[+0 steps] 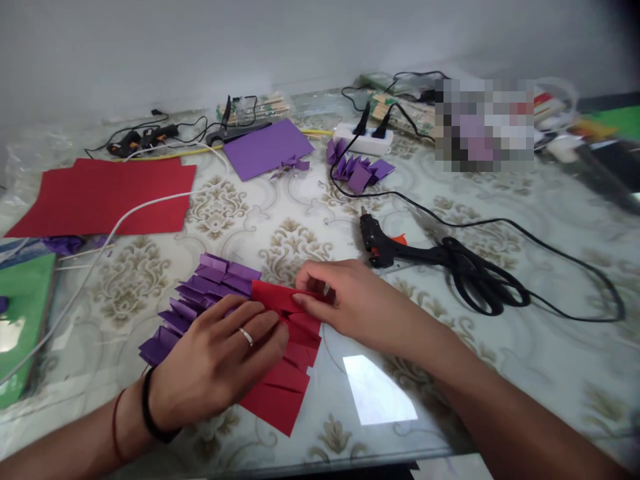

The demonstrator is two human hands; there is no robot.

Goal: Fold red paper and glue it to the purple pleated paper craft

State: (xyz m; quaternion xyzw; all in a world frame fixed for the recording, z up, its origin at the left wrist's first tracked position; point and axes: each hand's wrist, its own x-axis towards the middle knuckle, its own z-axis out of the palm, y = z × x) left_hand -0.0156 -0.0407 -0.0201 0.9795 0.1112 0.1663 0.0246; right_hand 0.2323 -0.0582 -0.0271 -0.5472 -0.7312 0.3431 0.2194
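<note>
A pleated strip of red paper [280, 393] joined to pleated purple paper [200, 287] lies on the table near the front edge. My left hand [220, 360] lies on top of it with fingers pressed flat on the folds where red meets purple; a ring shows on one finger. My right hand [350, 300] pinches the upper end of the red paper between thumb and fingers.
A black glue gun [385, 248] with a coiled cord lies right of my hands. Red paper sheets [110, 197] and a green sheet [23, 313] sit at the left. A purple sheet [267, 147], folded purple pieces [357, 172] and a white power strip [363, 139] are behind.
</note>
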